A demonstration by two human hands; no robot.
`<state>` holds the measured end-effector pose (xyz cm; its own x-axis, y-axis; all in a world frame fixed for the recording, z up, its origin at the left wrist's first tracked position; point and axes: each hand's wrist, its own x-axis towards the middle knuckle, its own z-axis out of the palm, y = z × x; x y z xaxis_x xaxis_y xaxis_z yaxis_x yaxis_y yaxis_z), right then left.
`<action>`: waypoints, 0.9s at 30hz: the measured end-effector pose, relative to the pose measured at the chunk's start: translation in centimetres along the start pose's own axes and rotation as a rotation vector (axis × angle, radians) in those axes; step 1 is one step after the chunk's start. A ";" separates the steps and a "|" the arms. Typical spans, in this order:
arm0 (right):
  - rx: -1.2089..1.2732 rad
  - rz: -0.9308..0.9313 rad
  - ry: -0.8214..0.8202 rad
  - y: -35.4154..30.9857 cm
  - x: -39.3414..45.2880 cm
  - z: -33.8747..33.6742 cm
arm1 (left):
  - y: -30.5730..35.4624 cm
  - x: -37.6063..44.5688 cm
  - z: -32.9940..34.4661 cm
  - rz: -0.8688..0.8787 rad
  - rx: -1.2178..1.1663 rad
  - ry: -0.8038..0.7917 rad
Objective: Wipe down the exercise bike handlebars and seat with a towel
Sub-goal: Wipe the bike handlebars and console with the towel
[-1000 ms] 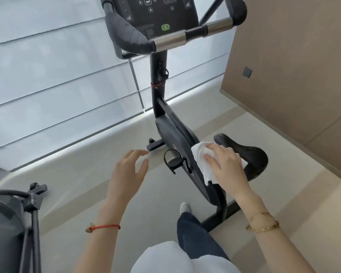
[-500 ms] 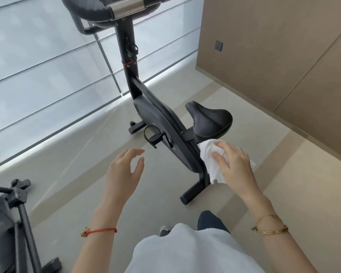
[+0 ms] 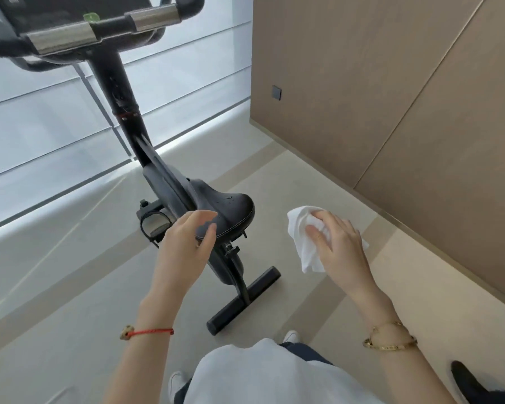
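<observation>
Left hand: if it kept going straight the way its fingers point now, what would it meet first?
Most likely the black seat. The left hand is open, fingers aimed up and forward at the seat's near edge, overlapping it in the head view. Whether they already touch is unclear, since depth is hard to judge.

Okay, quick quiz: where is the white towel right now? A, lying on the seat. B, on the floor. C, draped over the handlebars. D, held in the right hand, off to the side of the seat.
D: the right hand grips the towel in the air, apart from the seat.
</observation>
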<state>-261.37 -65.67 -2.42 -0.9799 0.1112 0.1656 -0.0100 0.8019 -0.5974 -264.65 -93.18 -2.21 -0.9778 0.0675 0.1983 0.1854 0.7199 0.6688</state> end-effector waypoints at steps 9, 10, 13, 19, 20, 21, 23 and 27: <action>0.016 -0.006 -0.067 9.0 7.2 -5.8 | 8.5 4.9 8.8 -0.058 -0.082 0.029; 0.028 -0.004 -0.074 9.6 8.3 -5.9 | 8.9 5.7 9.3 -0.056 -0.076 0.033; 0.053 -0.012 -0.098 11.1 12.0 -5.9 | 9.5 8.7 10.7 -0.067 -0.060 0.047; 0.123 -0.067 -0.102 13.6 21.8 -5.0 | 9.6 17.1 14.3 -0.071 -0.044 0.091; 0.133 -0.077 -0.098 14.1 23.8 -4.8 | 9.5 18.8 14.9 -0.077 -0.042 0.101; 0.140 -0.088 -0.100 14.4 26.0 -4.6 | 9.4 20.6 15.4 -0.084 -0.042 0.114; 0.144 -0.118 -0.120 14.7 30.4 -4.0 | 9.0 24.2 16.2 -0.100 -0.056 0.142; 0.159 -0.207 -0.147 13.6 39.9 -3.1 | 8.5 31.9 16.2 -0.138 -0.060 0.249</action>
<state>-300.01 -48.51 -1.56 -0.9720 -0.1404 0.1884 -0.2323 0.6952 -0.6802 -295.80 -73.73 -1.80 -0.9415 -0.2055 0.2671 0.0647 0.6676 0.7417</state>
